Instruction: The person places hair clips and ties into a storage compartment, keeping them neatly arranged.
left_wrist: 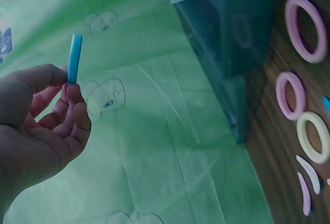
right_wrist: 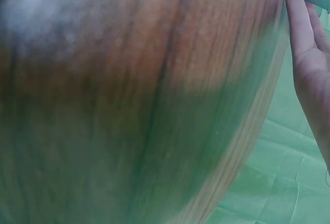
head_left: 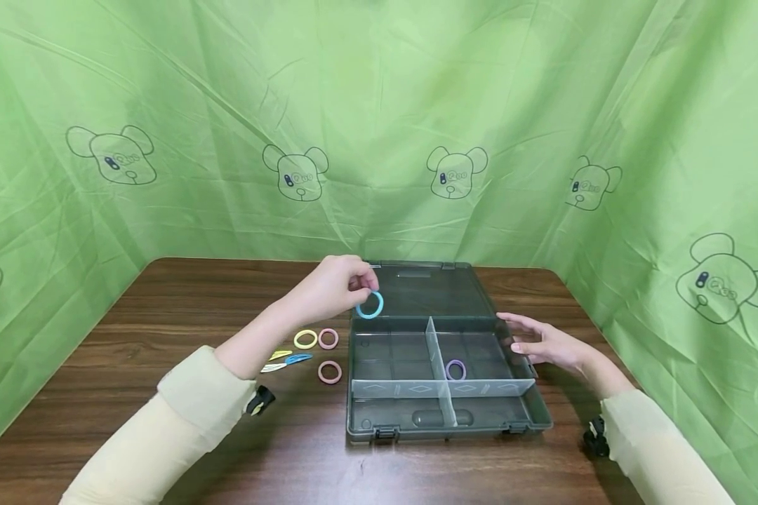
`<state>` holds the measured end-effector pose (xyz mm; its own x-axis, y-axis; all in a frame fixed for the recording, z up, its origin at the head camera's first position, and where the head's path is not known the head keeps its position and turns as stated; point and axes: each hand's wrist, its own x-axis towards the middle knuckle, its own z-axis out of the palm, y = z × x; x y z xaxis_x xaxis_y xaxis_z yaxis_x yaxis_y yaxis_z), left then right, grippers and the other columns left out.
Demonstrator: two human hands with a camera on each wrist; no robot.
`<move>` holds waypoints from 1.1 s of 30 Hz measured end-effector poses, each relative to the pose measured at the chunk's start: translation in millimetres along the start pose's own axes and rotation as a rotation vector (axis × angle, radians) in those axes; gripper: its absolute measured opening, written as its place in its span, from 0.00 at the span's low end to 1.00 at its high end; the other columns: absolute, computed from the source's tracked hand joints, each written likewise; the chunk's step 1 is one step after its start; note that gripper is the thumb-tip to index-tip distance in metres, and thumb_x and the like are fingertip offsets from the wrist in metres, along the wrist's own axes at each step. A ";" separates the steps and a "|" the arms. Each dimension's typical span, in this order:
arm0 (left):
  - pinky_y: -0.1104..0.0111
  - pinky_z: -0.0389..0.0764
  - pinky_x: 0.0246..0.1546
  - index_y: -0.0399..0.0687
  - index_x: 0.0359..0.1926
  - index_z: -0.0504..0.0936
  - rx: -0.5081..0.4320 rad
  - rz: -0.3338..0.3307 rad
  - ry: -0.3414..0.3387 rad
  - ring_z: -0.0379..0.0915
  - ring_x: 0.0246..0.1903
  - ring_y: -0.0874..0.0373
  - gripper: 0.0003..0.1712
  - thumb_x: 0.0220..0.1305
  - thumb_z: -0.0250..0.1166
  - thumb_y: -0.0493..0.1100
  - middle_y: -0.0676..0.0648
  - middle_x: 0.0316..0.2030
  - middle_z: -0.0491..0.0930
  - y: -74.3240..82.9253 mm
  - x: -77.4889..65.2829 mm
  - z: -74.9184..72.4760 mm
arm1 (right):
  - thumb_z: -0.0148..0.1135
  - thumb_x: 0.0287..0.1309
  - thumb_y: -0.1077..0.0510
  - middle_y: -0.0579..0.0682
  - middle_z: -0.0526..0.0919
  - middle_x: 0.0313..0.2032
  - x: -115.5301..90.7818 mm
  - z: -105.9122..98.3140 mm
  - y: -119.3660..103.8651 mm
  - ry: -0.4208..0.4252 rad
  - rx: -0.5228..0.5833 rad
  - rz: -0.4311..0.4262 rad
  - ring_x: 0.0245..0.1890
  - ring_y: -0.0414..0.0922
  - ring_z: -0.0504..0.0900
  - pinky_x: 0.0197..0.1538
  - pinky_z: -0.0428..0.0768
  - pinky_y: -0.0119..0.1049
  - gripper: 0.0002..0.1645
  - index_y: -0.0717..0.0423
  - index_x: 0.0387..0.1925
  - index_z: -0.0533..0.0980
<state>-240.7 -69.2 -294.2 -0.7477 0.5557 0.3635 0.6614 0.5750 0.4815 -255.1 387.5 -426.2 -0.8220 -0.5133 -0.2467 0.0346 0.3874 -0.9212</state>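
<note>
A light blue hair tie (head_left: 381, 306) is pinched between the thumb and fingertips of my left hand (head_left: 336, 286). It hangs over the left edge of a smoky grey divider box (head_left: 445, 435), near the raised lid (head_left: 426, 294). In the left wrist view the hair tie (left_wrist: 75, 61) shows edge-on. My right hand (head_left: 552, 345) rests at the box's right side, with its fingers extended along the wall and the thumb near the rim. A purple hair tie (head_left: 464, 370) lies in the back right compartment, against the crosswise divider.
Left of the box lie a yellow hair tie (head_left: 305, 347), a pink hair tie (head_left: 328, 347) beside it, and another pink one nearer the front. Further left are several hair clips, among them a blue clip (head_left: 299, 358). Green cloth (head_left: 379, 224) surrounds the wooden table (head_left: 183, 315).
</note>
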 end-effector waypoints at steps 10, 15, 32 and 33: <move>0.73 0.74 0.33 0.48 0.32 0.82 -0.031 0.057 -0.052 0.71 0.29 0.63 0.06 0.53 0.62 0.34 0.54 0.27 0.77 20.0 27.2 16.2 | 0.54 0.65 0.60 0.62 0.49 0.70 1.3 -1.8 1.8 -0.005 -0.017 0.000 0.62 0.52 0.67 0.52 0.77 0.47 0.41 0.43 0.73 0.48; 0.74 0.73 0.32 0.48 0.32 0.83 -0.039 0.083 -0.067 0.70 0.28 0.63 0.06 0.54 0.61 0.34 0.54 0.27 0.77 28.2 38.0 26.8 | 0.54 0.65 0.61 0.62 0.49 0.70 1.2 -1.9 2.0 -0.006 -0.013 0.000 0.62 0.51 0.68 0.51 0.77 0.47 0.41 0.44 0.73 0.48; 0.77 0.71 0.33 0.48 0.32 0.83 -0.074 0.136 -0.145 0.69 0.29 0.64 0.08 0.56 0.60 0.32 0.54 0.27 0.76 54.3 72.4 61.9 | 0.53 0.65 0.63 0.64 0.51 0.69 2.3 0.0 1.8 -0.008 0.029 -0.015 0.59 0.48 0.71 0.50 0.77 0.48 0.40 0.46 0.73 0.48; 0.77 0.71 0.33 0.49 0.32 0.83 -0.070 0.142 -0.150 0.70 0.29 0.64 0.08 0.56 0.61 0.33 0.54 0.28 0.76 54.9 75.1 64.7 | 0.53 0.65 0.63 0.64 0.51 0.69 2.3 0.1 1.5 -0.009 0.031 -0.016 0.58 0.48 0.71 0.50 0.78 0.49 0.40 0.47 0.73 0.47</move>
<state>-256.7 42.9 -292.0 -0.6266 0.7145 0.3110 0.7499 0.4443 0.4902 -256.9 386.8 -428.2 -0.8172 -0.5265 -0.2347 0.0391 0.3556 -0.9338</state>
